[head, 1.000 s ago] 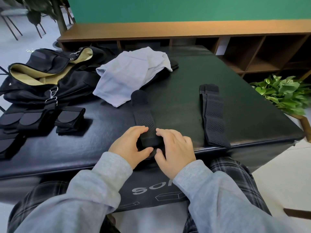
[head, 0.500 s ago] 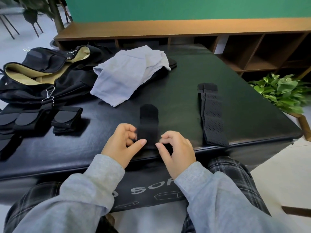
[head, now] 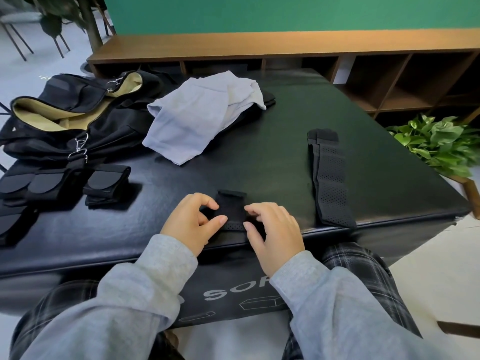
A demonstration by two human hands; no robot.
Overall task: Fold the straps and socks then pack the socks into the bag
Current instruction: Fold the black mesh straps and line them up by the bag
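A black perforated strap [head: 232, 207], rolled up into a short bundle, lies at the near edge of the black table [head: 272, 162]. My left hand [head: 193, 222] pinches its left side with curled fingers and thumb. My right hand [head: 272, 229] pinches its right side. A second black perforated strap [head: 330, 178] lies flat and full length to the right. The open black bag [head: 67, 118] with tan lining sits at the far left. Light grey-blue cloth [head: 200, 115] lies in a heap behind the strap.
Several folded black straps [head: 104, 184] lie in a row at the left, below the bag. A wooden shelf unit [head: 389, 81] runs behind the table. A green plant [head: 439, 144] stands off the table's right edge.
The strap between my hands has been rolled up from its near end; it was long a second ago, shorter half a second ago, and is now a short bundle.
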